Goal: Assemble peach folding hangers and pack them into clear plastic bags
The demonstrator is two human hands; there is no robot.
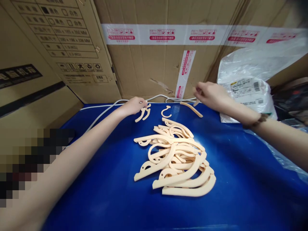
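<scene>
Beige plastic pieces of clothes hangers lie on a blue surface. At its far left side, my left hand (134,105) is closed, its fingertips pinched on the top of small curved hanger hooks (146,114). My right hand (204,92) is raised at the far right, with fingers curled around a slim beige hanger piece (196,102) that hangs below them and is mostly hidden. Between the hands lie a loose hanger hook (166,112) and a single hanger arm (192,109). Nearer to me is a heap of folded hangers (178,157), arms and hooks overlapping.
A large cardboard box (149,64) with white and red tape stands behind the blue surface (108,192). Another printed box (79,48) stands on the left. A white cable (101,113) runs along the back edge. On the right sits a white plastic bag (245,86) with a label.
</scene>
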